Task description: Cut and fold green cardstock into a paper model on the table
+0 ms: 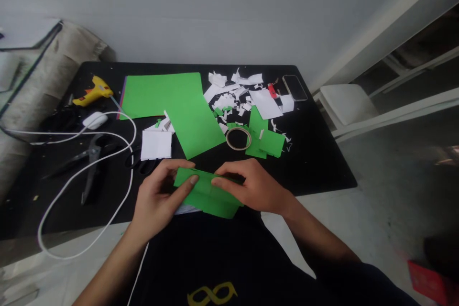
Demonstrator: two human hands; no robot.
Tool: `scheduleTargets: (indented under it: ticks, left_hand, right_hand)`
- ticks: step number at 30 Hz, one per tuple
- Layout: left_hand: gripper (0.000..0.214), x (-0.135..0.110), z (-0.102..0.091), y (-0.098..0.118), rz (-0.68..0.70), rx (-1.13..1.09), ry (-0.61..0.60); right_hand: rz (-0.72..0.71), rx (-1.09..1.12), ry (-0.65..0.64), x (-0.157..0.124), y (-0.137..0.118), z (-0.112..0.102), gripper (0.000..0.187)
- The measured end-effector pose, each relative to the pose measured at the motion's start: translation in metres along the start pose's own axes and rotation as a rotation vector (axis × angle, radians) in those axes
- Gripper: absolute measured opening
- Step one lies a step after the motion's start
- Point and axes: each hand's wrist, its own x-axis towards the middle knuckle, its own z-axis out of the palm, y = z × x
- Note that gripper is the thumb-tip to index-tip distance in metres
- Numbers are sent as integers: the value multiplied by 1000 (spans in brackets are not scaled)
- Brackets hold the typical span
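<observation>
A green piece of paper [211, 198] is held close to my body, at the table's front edge. It looks folded, with a flap along its upper edge. My left hand [161, 193] pinches its upper left part, thumb on the near face and fingers behind. On the upper right, my right hand [253, 184] grips the same paper between thumb and forefinger. Beyond my hands lie a large green sheet [195, 126] and a ring-shaped tape roll [238, 138]. Cut green pieces [271, 142] rest to the right of the roll.
White scraps [229, 98] litter the black table [308, 162]. At left are a yellow glue gun [93, 92], large scissors [93, 155], a looping white cable [131, 172] and a folded white paper [156, 145]. A phone [294, 87] lies at the back right. A white stool [344, 103] stands beyond.
</observation>
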Motion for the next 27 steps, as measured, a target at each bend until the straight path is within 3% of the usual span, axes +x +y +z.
scheduleTargets:
  ticks: [9, 15, 20, 23, 27]
  left_hand:
    - [9, 1, -2, 9, 50, 26, 67]
    - [11, 4, 2, 12, 30, -27, 119]
    - [22, 9, 8, 9, -12, -160, 50]
    - [22, 10, 11, 11, -21, -177, 11]
    - [18, 10, 10, 14, -25, -131, 49]
  right_hand:
    - [-38, 20, 82, 0, -1, 7, 17]
    - [0, 12, 49, -2, -1, 6, 21]
    - [-5, -74, -50, -1, -1, 3, 25]
    - [-30, -69, -48, 1, 1, 6, 25]
    - [-64, -55, -3, 2, 3, 12, 26]
